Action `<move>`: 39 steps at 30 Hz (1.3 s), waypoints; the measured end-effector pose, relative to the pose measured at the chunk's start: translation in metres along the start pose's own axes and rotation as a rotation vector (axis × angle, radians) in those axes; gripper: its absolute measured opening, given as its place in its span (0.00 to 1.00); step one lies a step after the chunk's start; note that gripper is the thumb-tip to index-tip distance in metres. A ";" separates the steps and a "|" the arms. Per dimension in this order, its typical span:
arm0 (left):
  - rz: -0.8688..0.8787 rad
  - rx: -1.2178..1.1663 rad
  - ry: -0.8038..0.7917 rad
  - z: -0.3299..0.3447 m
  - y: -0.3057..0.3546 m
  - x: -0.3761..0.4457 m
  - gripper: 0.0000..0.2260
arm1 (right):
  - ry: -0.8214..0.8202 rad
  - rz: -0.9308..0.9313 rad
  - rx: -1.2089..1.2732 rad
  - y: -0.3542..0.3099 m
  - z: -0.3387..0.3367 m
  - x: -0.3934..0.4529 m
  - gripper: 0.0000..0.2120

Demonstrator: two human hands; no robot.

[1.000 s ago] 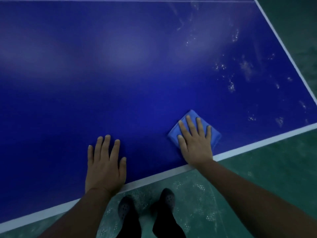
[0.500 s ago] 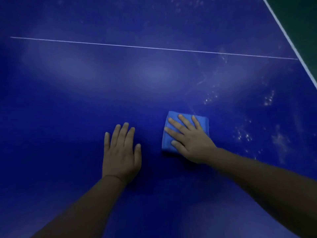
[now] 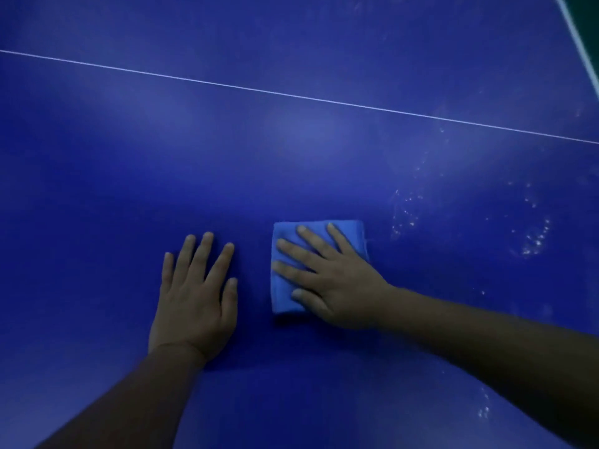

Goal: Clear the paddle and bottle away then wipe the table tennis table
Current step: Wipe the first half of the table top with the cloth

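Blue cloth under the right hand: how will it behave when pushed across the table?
The folded blue cloth lies flat under the right hand's spread fingers, so it is probably soft and floppy. It likely slides easily on the smooth table. Without flat pressure it may bunch or unfold.

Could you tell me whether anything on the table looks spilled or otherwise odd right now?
Yes: pale speckled spots dot the table, right of the cloth under the right hand. They look like unwiped droplets or residue.

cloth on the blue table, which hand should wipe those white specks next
Right. The right hand already presses flat on the cloth, and the specks lie to its right. The left hand rests bare on the table.
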State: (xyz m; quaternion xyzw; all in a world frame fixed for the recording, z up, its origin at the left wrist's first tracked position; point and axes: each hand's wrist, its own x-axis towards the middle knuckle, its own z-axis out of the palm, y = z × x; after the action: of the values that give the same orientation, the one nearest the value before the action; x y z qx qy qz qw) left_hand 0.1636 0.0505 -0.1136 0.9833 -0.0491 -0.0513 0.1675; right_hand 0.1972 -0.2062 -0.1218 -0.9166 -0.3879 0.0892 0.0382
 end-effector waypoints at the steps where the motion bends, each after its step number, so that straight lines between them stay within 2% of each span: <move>1: 0.000 0.000 -0.004 0.000 0.000 0.000 0.28 | -0.009 -0.019 -0.041 0.020 -0.004 0.007 0.25; 2: 0.000 0.002 -0.008 0.000 0.001 0.000 0.28 | 0.018 0.048 -0.082 0.045 -0.010 0.021 0.25; 5: -0.008 0.011 -0.009 0.000 0.001 0.002 0.27 | 0.021 0.526 -0.019 0.118 -0.040 0.077 0.25; 6: -0.009 0.015 -0.013 0.001 0.001 0.002 0.28 | 0.027 0.654 0.025 0.125 -0.044 0.089 0.25; 7: -0.009 0.019 -0.015 0.001 0.000 0.002 0.28 | 0.046 0.699 0.020 0.117 -0.042 0.095 0.25; 8: -0.007 0.026 -0.014 0.002 -0.001 0.003 0.27 | 0.087 0.634 0.000 0.101 -0.034 0.096 0.25; 10: 0.005 0.043 -0.012 0.002 -0.001 0.004 0.27 | 0.094 0.292 -0.038 0.054 -0.015 0.079 0.26; 11: 0.007 0.050 -0.011 0.001 -0.001 0.004 0.27 | 0.066 0.156 -0.053 0.045 -0.013 0.072 0.26; 12: 0.007 0.056 -0.016 0.001 -0.001 0.004 0.27 | 0.030 0.096 -0.079 0.054 -0.015 0.071 0.26; 13: 0.008 0.059 -0.024 0.002 -0.001 0.004 0.27 | 0.027 0.150 -0.108 0.074 -0.020 0.076 0.26; 16: 0.016 0.067 -0.014 0.002 -0.003 0.003 0.26 | 0.032 0.698 0.003 0.137 -0.040 0.100 0.26; 17: 0.021 0.074 -0.008 0.003 -0.004 0.004 0.26 | 0.054 0.808 0.051 0.143 -0.040 0.109 0.26; 18: 0.027 0.079 -0.005 0.003 -0.003 0.004 0.26 | 0.089 0.836 0.052 0.136 -0.038 0.122 0.26; 22: 0.041 0.084 0.028 0.004 -0.003 0.005 0.27 | 0.112 0.584 0.078 0.085 -0.035 0.185 0.27; 25: 0.030 0.072 0.029 0.003 -0.002 0.007 0.27 | 0.090 0.575 0.033 0.121 -0.044 0.186 0.26; 26: 0.029 0.069 0.022 0.003 -0.002 0.007 0.27 | 0.097 0.641 -0.022 0.145 -0.043 0.173 0.26; 28: 0.031 0.067 0.006 0.002 -0.002 0.006 0.27 | 0.147 0.887 -0.041 0.199 -0.041 0.126 0.25; 31: 0.029 0.062 -0.001 0.001 -0.002 0.006 0.27 | 0.224 1.387 0.135 0.263 -0.051 0.042 0.27; 33: 0.023 0.055 -0.013 0.000 -0.001 0.006 0.27 | 0.236 1.570 0.211 0.271 -0.055 0.030 0.28; 34: 0.020 0.057 -0.024 0.000 -0.002 0.006 0.27 | 0.233 1.559 0.214 0.262 -0.055 0.039 0.28; 35: 0.017 0.065 -0.033 0.000 -0.001 0.006 0.27 | 0.231 1.472 0.193 0.246 -0.053 0.055 0.27; 37: 0.010 0.081 -0.042 -0.002 0.000 0.006 0.27 | 0.201 1.119 0.090 0.202 -0.040 0.091 0.27; 39: 0.003 0.078 -0.041 -0.002 0.002 0.007 0.27 | 0.078 0.731 0.031 0.168 -0.030 0.109 0.29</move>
State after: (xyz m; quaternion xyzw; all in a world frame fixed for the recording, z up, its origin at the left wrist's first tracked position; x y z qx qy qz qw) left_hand 0.1703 0.0486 -0.1118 0.9877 -0.0559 -0.0694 0.1282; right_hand 0.3957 -0.2453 -0.1304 -0.9966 -0.0318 0.0680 0.0326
